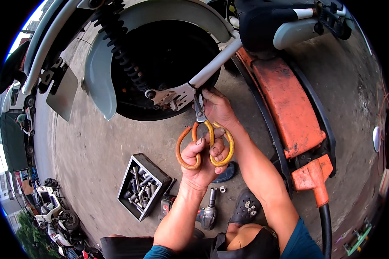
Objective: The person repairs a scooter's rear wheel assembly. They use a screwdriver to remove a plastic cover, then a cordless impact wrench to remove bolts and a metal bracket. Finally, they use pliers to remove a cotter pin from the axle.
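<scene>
My left hand is closed round the looped yellow-orange handles of a pair of scissors. The blades point up, almost together, at the end of a silver swingarm on a raised vehicle. Right beside the blade tips, my right hand reaches up to that swingarm end with its fingers bent. What those fingers pinch is hidden behind the blades and metal. Left of the blades is a slotted metal bracket, joined to the foot of a black coil-spring shock absorber. Behind it sits a dark wheel under a grey fender.
An orange floor jack stands to the right, its black handle running toward me. On the concrete lie a metal tray of sockets, an impact wrench and a nut. My clog is close by. Parked motorbikes line the far left.
</scene>
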{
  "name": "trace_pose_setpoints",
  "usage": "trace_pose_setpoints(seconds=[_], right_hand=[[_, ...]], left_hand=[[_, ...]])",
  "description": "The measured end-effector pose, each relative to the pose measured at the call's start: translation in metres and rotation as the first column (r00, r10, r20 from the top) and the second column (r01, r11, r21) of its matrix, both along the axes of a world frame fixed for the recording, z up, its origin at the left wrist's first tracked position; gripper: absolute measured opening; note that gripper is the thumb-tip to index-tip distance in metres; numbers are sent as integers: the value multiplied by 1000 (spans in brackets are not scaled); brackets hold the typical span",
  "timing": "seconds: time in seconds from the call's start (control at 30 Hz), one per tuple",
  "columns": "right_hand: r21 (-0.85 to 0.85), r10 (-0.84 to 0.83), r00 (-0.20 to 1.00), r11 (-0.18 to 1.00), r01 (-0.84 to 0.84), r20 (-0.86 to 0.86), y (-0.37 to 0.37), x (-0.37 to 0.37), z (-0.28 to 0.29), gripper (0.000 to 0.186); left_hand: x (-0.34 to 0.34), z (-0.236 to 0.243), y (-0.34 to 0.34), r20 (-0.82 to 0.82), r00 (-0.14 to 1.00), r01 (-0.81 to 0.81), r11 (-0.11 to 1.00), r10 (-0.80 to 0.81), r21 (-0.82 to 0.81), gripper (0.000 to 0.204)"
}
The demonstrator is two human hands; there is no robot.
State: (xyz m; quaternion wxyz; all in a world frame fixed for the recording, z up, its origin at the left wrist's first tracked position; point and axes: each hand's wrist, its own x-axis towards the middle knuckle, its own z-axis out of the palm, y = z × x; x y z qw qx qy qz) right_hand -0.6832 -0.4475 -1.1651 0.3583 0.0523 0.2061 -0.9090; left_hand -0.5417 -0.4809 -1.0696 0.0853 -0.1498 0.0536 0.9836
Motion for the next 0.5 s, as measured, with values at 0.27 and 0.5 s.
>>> trace_pose_setpoints(seconds=[0.27,0.5], right_hand=[[215,346,935,910,-356,83,73,12,58,40],[274,387,916,875,-400,100,87,3,89,39]], left_hand=[[-25,-30,38,-248,935,-182,943,253,277,59],[-43,-30,50,-367,876,-219,937,312,273,61]])
